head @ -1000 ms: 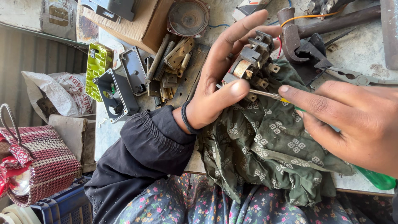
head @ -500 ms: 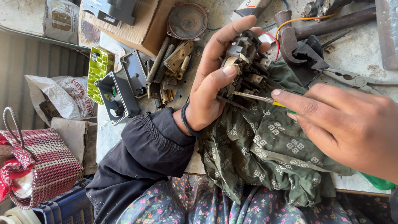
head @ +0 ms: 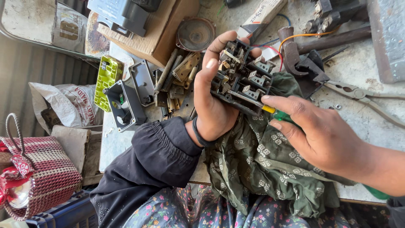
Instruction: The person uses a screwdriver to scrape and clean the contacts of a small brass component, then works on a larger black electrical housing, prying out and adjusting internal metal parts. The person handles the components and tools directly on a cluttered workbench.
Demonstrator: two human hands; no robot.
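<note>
My left hand [head: 215, 97] grips a black electrical switch block [head: 242, 78] with several brass terminals, held over the workbench. My right hand [head: 325, 135] holds a screwdriver [head: 263, 107] with a green and yellow handle; its metal shaft lies across the lower edge of the block. A green patterned cloth [head: 261, 169] is bunched under both hands.
On the grey benchtop [head: 358, 114] lie pliers [head: 363, 99], a hammer head [head: 291, 52], black plastic housings [head: 124, 105], a lime green part [head: 107, 80], loose brass pieces [head: 179, 80], a round speaker [head: 195, 33] and a cardboard box [head: 168, 29]. A checked red basket [head: 38, 173] stands at lower left.
My left hand has turned the switch block so its terminals face up and drawn it closer. My right hand has moved the screwdriver's shaft against the block's lower edge.
</note>
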